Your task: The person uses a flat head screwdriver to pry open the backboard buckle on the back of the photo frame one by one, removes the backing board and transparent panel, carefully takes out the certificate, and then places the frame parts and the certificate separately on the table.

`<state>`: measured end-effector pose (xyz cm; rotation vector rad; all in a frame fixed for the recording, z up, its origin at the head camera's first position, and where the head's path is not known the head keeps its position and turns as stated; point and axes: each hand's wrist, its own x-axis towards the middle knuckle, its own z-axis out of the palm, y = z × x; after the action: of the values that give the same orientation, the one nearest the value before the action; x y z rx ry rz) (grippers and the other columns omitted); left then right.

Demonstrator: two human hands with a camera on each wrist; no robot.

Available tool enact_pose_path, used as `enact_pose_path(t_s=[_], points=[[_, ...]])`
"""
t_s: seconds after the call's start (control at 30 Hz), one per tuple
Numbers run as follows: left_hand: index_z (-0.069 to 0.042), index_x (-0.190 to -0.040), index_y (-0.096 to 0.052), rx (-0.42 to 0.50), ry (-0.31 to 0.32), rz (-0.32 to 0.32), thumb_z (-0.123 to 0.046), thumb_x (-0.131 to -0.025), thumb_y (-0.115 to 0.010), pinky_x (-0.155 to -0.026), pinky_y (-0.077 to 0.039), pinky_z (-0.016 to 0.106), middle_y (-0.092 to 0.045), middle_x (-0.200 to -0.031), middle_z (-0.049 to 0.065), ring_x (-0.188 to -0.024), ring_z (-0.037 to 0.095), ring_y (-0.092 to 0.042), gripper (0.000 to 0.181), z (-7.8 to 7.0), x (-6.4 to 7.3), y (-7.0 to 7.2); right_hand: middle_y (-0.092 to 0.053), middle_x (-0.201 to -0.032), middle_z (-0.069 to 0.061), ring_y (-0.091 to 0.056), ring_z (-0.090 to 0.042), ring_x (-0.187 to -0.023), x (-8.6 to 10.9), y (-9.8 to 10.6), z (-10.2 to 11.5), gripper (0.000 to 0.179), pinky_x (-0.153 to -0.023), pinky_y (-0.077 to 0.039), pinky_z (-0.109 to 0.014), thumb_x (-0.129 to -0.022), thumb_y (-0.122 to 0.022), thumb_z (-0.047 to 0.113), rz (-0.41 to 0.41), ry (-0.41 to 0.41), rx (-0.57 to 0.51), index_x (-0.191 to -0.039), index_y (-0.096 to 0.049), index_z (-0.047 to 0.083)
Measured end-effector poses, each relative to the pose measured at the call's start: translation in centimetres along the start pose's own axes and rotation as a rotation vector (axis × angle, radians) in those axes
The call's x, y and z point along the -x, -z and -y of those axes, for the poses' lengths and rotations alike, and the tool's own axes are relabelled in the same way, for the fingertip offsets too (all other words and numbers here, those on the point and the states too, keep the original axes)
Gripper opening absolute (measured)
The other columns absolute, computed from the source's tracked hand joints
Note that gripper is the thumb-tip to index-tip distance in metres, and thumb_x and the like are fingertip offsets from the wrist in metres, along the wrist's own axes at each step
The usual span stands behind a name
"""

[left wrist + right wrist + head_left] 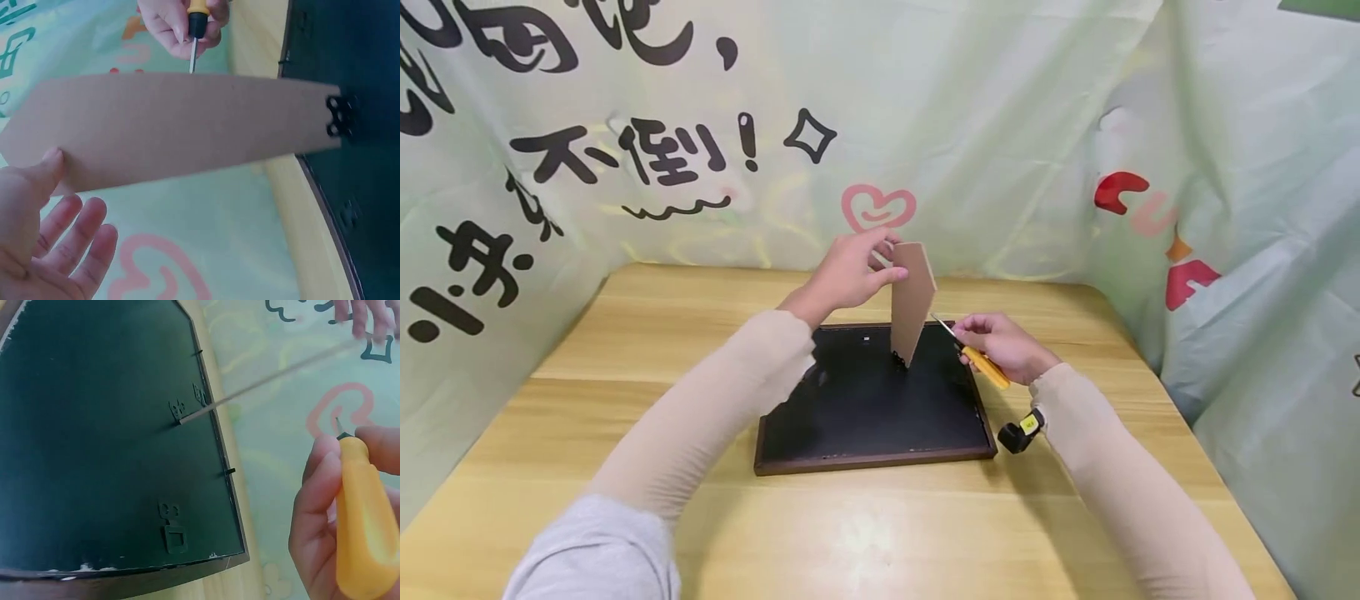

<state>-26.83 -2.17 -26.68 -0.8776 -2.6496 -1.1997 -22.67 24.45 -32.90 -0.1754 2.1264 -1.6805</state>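
A dark picture frame lies face down, its black backing upward. A brown stand leg rises from the backing on a black hinge. My left hand pinches the leg's free end between thumb and index finger, the other fingers loose in the left wrist view. In my right hand is a screwdriver with a yellow handle, fingers curled around it. Its thin metal shaft points toward the leg's edge; in the right wrist view the tip stands apart from the leg.
A black metal hanger lies flat on the backing near one side. The frame sits on a light wooden table. A small black object with a yellow label appears by the right cuff. A printed curtain surrounds the table's back and sides.
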Motion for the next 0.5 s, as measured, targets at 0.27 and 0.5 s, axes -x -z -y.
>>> enact_pose_path(t_s=[0.27,0.5], points=[[-0.005,-0.130,-0.050,-0.032,0.022,0.013,-0.023,-0.094,-0.066,-0.087,-0.048,0.031,-0.066,-0.109,0.009,-0.091,0.020,-0.065,0.044,-0.3,-3.2,-2.6,-0.048,-0.085,-0.012,-0.055,-0.017,-0.065,2.3,1.0,-1.6,0.016,-0.055,-0.048,-0.024,-0.101,-0.047,0.004,0.064,-0.015,-0.037,-0.106,-0.047,-0.011],[-0.006,-0.126,-0.053,-0.085,0.037,0.060,-0.026,-0.092,-0.068,-0.086,-0.048,0.033,-0.065,-0.104,0.007,-0.090,0.020,-0.062,0.041,-0.8,-4.1,-1.8,-0.052,-0.091,-0.015,-0.056,-0.017,-0.066,2.3,-1.4,-2.0,0.032,-0.055,-0.051,-0.025,-0.099,-0.053,0.009,0.178,-0.025,0.052,-0.118,-0.045,-0.016]])
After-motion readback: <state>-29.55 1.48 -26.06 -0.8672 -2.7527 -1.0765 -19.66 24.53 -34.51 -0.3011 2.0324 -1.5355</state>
